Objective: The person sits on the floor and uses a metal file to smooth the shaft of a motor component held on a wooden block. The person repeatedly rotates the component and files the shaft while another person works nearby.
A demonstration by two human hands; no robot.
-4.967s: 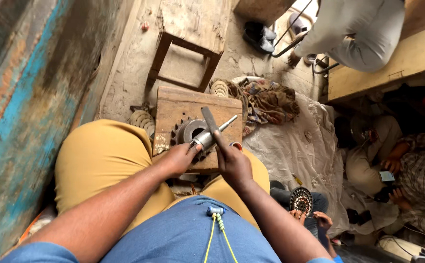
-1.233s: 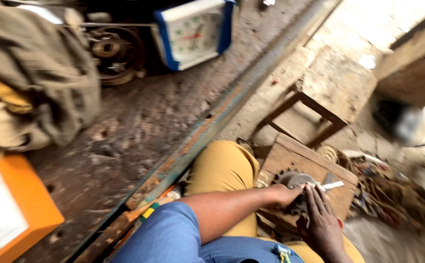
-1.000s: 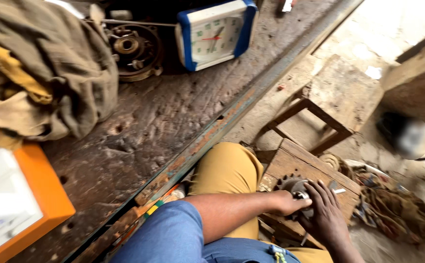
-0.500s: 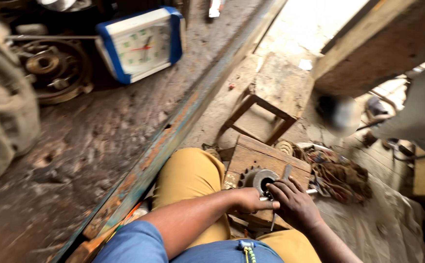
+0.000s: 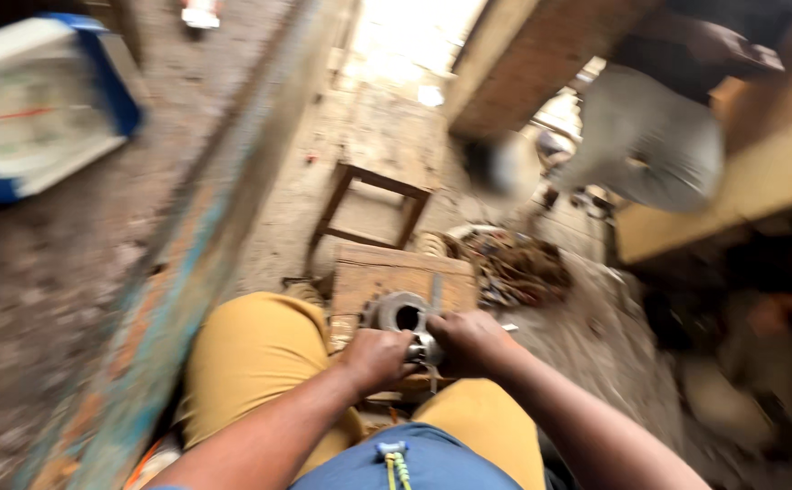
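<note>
Both hands closed on small metal part: left hand (image 5: 376, 356), right hand (image 5: 469, 340). Gear ring (image 5: 398, 314) on wooden block (image 5: 373, 277), near edge; bare floor right.

One head-worn camera looks steeply down, close over the lap and wooden block (image 5: 403, 277), blurred.

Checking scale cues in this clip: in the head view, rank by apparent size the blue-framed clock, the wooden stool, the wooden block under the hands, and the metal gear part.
1. Blue-framed clock, though nearness to the camera inflates it.
2. Wooden stool and wooden block look alike; not ranked.
3. Metal gear part, smallest.
</note>
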